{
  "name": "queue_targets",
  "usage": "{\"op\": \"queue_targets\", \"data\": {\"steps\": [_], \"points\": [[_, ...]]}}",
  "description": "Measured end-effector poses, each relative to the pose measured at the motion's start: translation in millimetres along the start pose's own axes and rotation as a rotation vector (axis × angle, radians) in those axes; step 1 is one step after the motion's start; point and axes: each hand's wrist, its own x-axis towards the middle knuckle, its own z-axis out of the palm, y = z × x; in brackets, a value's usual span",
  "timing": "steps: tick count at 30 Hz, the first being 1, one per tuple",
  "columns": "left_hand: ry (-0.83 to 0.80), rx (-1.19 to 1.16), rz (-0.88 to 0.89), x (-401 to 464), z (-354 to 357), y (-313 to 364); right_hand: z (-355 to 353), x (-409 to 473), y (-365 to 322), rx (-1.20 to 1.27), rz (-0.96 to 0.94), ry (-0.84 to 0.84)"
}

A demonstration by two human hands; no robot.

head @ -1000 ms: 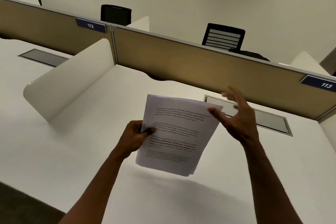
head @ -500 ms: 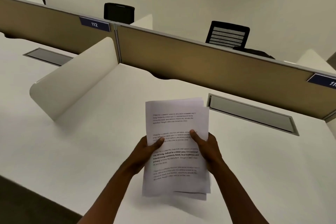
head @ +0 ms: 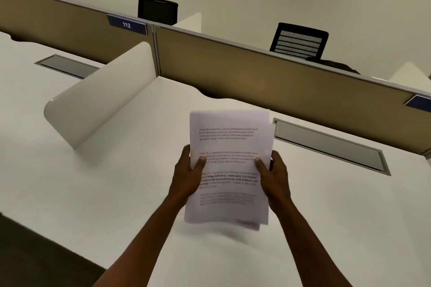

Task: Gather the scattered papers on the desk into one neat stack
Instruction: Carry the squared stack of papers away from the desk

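Observation:
A stack of white printed papers is held upright above the white desk, its sheets slightly uneven at the top right and bottom edges. My left hand grips the stack's left edge with the thumb on the front page. My right hand grips the right edge the same way. The stack's bottom edge hangs just above the desk surface, casting a shadow below. No loose papers lie on the desk in view.
A curved white divider stands to the left. A tan partition runs along the back, with a grey cable tray cover set into the desk at right. Black chairs stand behind the partition.
My right hand came from open in the air to gripping the stack's right edge. The stack turned from tilted to upright between both hands.

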Motion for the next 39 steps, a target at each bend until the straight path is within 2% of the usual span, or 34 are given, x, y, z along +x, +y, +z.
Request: {"op": "queue_targets", "data": {"steps": [3,6,13,22,25,27,30,33,39], "points": [[0.016,-0.004,0.148,6.3,4.3,20.5,-0.4,-2.4,-17.1,0.080,-0.132,0.033],[-0.001,0.006,0.218,4.4,8.2,18.2,-2.9,-9.7,-7.4,0.153,-0.164,0.045],[0.009,0.032,0.126,-11.5,20.7,-24.4,11.9,-30.3,50.4,0.111,-0.037,0.110],[0.102,0.166,0.071,12.6,27.9,-39.8,43.5,-2.2,51.9,-0.276,-0.131,0.169],[0.083,0.251,0.045,35.0,12.7,-30.4,46.8,26.1,38.6,-0.522,-0.167,0.103],[0.045,0.227,0.005,52.4,-1.4,-17.4,50.2,46.3,25.2,-0.626,-0.165,0.027],[0.002,0.055,-0.145,81.8,-26.1,-0.6,63.5,74.3,5.5,-0.497,-0.087,-0.091],[0.013,-0.087,-0.288,108.1,-48.6,1.5,85.8,94.1,1.1,-0.292,0.090,-0.125],[0.037,-0.006,-0.456,130.7,-76.9,-39.2,137.5,100.0,33.5,-0.181,0.343,-0.161]]}}
